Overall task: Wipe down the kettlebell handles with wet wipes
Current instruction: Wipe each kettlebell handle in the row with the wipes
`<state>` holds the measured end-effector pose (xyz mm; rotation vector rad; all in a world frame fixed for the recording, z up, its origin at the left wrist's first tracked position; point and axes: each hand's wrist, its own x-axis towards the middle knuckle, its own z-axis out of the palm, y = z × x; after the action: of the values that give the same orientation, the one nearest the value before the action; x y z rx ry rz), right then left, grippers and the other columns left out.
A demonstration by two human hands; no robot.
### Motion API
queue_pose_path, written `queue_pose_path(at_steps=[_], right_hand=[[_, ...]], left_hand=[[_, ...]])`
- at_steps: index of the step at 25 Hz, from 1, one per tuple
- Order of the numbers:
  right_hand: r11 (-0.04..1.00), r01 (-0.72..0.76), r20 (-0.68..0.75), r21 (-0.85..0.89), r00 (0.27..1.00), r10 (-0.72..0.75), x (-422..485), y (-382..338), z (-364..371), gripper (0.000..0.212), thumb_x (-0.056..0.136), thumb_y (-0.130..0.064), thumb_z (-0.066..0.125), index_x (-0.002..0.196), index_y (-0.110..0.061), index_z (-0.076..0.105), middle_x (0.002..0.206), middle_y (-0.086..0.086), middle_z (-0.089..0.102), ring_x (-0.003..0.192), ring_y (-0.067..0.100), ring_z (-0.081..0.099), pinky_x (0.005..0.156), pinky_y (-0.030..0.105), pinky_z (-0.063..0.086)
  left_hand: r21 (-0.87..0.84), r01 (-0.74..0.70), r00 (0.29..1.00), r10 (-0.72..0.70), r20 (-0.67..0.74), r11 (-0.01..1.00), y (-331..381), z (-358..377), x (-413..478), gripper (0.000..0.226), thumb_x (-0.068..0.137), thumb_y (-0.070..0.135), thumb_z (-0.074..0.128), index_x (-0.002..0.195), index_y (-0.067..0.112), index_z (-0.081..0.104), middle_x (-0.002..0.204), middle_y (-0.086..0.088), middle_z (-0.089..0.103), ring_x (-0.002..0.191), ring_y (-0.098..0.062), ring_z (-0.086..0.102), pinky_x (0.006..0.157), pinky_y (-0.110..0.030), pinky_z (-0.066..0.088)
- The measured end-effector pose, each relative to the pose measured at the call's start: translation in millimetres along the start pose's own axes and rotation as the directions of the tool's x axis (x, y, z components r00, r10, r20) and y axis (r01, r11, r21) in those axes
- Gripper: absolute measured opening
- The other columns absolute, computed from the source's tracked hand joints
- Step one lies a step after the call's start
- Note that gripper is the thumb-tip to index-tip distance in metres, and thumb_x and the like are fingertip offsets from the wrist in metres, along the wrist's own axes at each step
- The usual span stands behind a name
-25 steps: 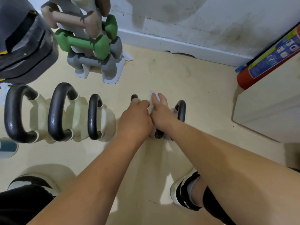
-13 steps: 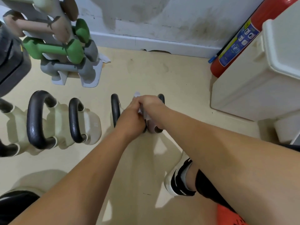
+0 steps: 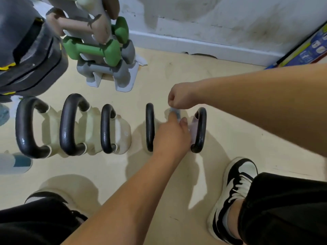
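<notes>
Five cream kettlebells with black handles stand in a row on the floor. Both hands are over the gap between the fourth handle [image 3: 150,127] and the fifth handle [image 3: 200,129]. A small pale wet wipe [image 3: 174,111] stretches between the two hands. My right hand [image 3: 180,96] is a fist that pinches the wipe's top end from above. Below it, my left hand [image 3: 172,134] holds the lower end with forefinger and thumb. The fourth kettlebell's body is mostly hidden under my left hand. Neither hand touches a handle.
A white rack of green, grey and tan dumbbells [image 3: 106,55] stands behind the row, with a dark weight stack [image 3: 26,50] at far left. A fire extinguisher [image 3: 309,52] leans at the right wall. A blue-white container [image 3: 16,163] lies at left. My right shoe [image 3: 235,191] is near the fifth kettlebell.
My hands were pressed together low between the two right kettlebells. My right hand has since risen and moved away, and the wipe now shows drawn out between the hands.
</notes>
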<state>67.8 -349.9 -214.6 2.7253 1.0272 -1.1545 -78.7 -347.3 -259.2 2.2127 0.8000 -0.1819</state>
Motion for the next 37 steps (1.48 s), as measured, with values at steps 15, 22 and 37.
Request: queue_pose_path(at_steps=[15, 22, 37], right_hand=[[0.907, -0.003, 0.111, 0.421, 0.993, -0.047, 40, 58, 10, 0.03, 0.093, -0.02, 0.053, 0.116, -0.015, 0.07, 0.128, 0.001, 0.061, 0.12, 0.021, 0.058, 0.098, 0.04, 0.055], [0.91, -0.019, 0.106, 0.415, 0.994, -0.027, 43, 59, 14, 0.034, 0.09, -0.022, 0.054, 0.118, -0.013, 0.07, 0.124, 0.008, 0.068, 0.118, 0.026, 0.063, 0.098, 0.041, 0.056], [0.945, 0.148, 0.033, 0.292, 0.986, -0.165, 31, 58, 26, 0.036, 0.1, -0.025, 0.045, 0.126, -0.006, 0.061, 0.137, 0.016, 0.058, 0.125, 0.04, 0.055, 0.105, 0.047, 0.048]], left_hand=[[-0.029, 0.242, 0.968, -0.243, -0.068, 0.97, 16, 40, 66, 0.048, 0.105, 0.029, 0.033, 0.151, 0.018, 0.023, 0.101, -0.005, 0.063, 0.086, -0.027, 0.064, 0.055, -0.032, 0.038], [-0.257, 0.055, 0.96, -0.121, -0.252, 0.965, -10, 75, -26, 0.061, 0.107, 0.027, 0.037, 0.161, 0.027, 0.009, 0.153, 0.003, 0.043, 0.134, -0.019, 0.049, 0.105, -0.034, 0.043], [-0.092, 0.026, 0.984, -0.041, -0.173, 0.995, -32, 75, -27, 0.066, 0.107, 0.03, 0.038, 0.162, 0.023, 0.001, 0.159, -0.005, 0.036, 0.135, -0.026, 0.046, 0.107, -0.034, 0.041]])
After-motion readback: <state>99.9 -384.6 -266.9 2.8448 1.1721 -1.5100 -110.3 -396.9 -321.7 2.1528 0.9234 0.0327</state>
